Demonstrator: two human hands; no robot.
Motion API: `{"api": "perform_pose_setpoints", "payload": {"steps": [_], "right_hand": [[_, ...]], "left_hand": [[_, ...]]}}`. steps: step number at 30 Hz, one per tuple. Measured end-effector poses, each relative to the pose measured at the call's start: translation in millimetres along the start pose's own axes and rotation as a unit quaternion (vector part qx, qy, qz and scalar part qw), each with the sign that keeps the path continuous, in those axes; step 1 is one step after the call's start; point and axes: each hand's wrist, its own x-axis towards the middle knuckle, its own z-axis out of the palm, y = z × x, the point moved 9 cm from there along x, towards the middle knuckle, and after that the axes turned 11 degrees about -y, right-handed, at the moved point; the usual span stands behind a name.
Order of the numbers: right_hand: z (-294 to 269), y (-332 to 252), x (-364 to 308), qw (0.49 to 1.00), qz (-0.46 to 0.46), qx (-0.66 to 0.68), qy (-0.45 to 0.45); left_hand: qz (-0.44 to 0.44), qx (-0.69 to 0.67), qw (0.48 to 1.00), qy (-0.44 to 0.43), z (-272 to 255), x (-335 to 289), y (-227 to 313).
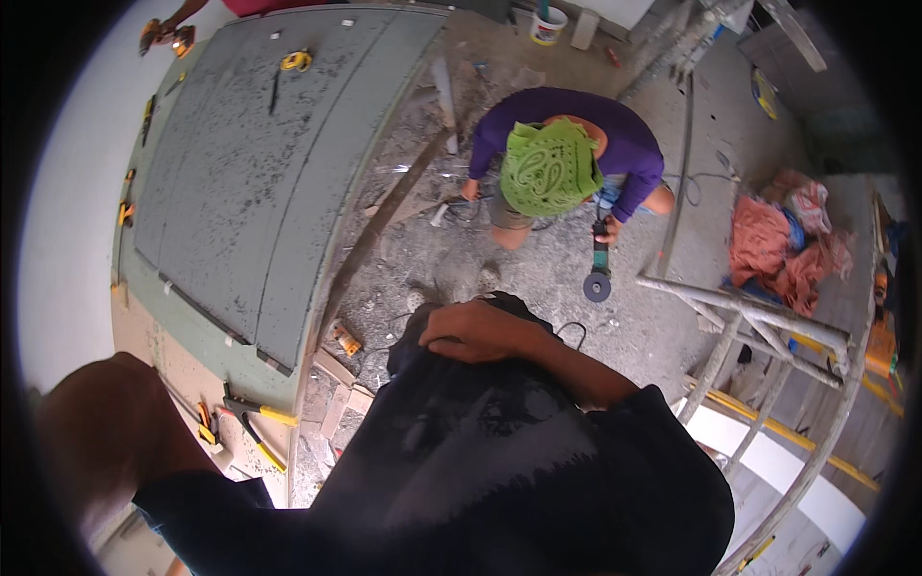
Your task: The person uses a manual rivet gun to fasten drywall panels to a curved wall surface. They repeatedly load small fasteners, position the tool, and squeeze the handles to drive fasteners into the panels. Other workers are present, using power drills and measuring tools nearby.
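We are standing high above a dusty floor, looking straight down, and our right hand (477,331) lies curled, fingers folded down, gripping a bunch of our own dark garment (499,451) at its front, just below the middle of the view; the step in hand, as we judge it, is tugging or settling that cloth against the body. The right forearm comes in from the lower right, elbow bent, wrist turned inward. Our left hand is out of view: only the bare left arm (106,432) hangs at the near left, so we cannot tell how it is held. Any further pull on the cloth would call for a firm pinch and a steady stance. Far below, a crouching person in a green headscarf (549,168) holds an angle grinder (598,274), with grey panels (259,173) to the left and scaffold poles (759,322) to the right.
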Motion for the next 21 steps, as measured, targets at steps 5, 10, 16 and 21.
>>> {"api": "perform_pose_setpoints", "payload": {"steps": [5,10,16,21], "right_hand": [[-3,-10,11,1.0,-0.008,0.005,-0.005],[7,-10,19,0.999,0.027,0.009,-0.04],[-6,-10,27,0.999,0.001,-0.01,-0.046],[4,4,34,0.998,0.018,0.013,-0.061]], "left_hand": [[-0.05,0.019,0.997,-0.049,16,1,8],[-0.071,0.017,0.995,-0.065,15,-6,17],[-0.085,0.028,0.994,-0.058,21,-25,17],[-0.086,0.026,0.995,-0.049,20,-32,7]]}}
